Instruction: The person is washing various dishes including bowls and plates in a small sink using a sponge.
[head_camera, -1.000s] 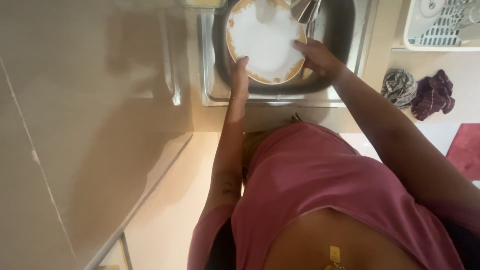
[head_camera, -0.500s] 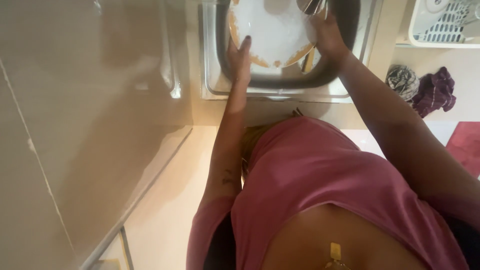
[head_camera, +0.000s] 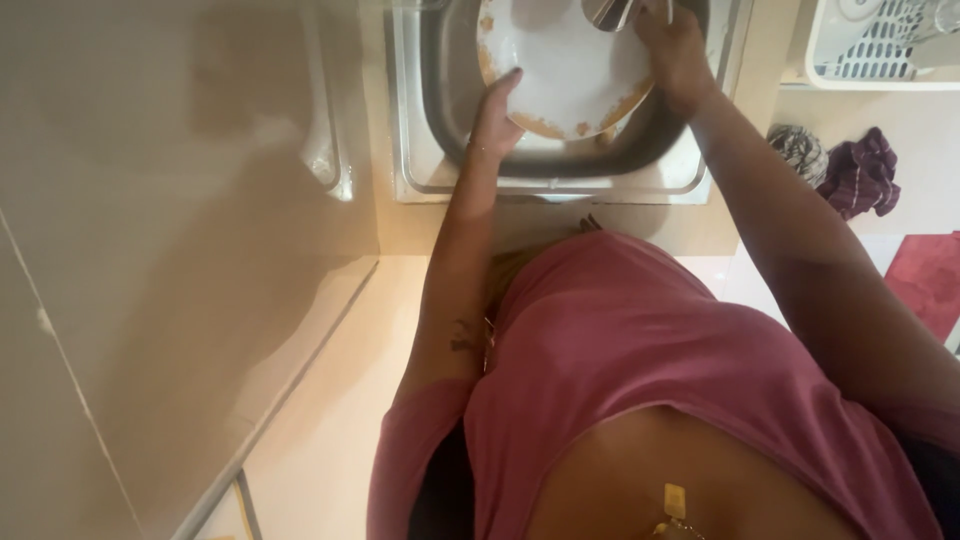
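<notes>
A pale beige table (head_camera: 180, 250) runs along the wall, and a steel sink (head_camera: 550, 180) is sunk into it; I take the sink as my mark. Inside its basin I hold a round white plate (head_camera: 570, 70) with a brown-gold patterned rim, tilted up toward me under the metal tap (head_camera: 612, 12). My left hand (head_camera: 497, 115) grips the plate's near left edge, fingers spread on its face. My right hand (head_camera: 675, 50) is closed on the far right rim, next to the tap. Right of the sink stands a white drying rack (head_camera: 880, 50), with two crumpled cloths (head_camera: 840, 165) on the table below it.
</notes>
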